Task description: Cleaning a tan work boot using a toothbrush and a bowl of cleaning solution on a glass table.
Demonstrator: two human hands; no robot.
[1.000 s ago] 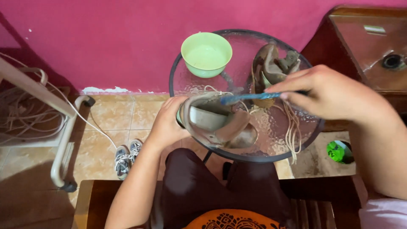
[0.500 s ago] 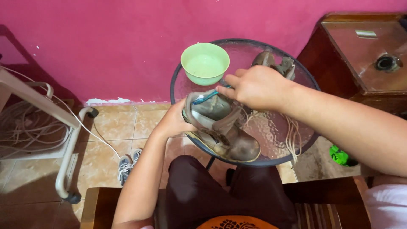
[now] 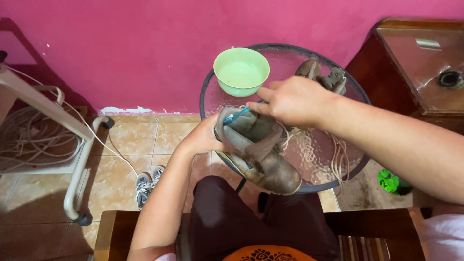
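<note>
1. Soft, even indoor light fills the scene; the pink wall (image 3: 145, 48) beyond the hands reads bright and saturated.
2. The wooden cabinet top (image 3: 420, 63) right of the right hand (image 3: 295, 101) carries a pale sheen of glare.
3. Faint reflections mottle the glass desk (image 3: 314, 150) under the hands.
4. Shadows darken the floor tiles (image 3: 29, 212) far left of the left hand (image 3: 203, 137).
5. Focus is sharp at centre; the right forearm looms large near the lens, and straight lines bow towards the edges.

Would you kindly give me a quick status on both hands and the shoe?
Left hand grips brown shoe at heel. Right hand holds blue toothbrush at its opening. Green bowl close behind.
</note>
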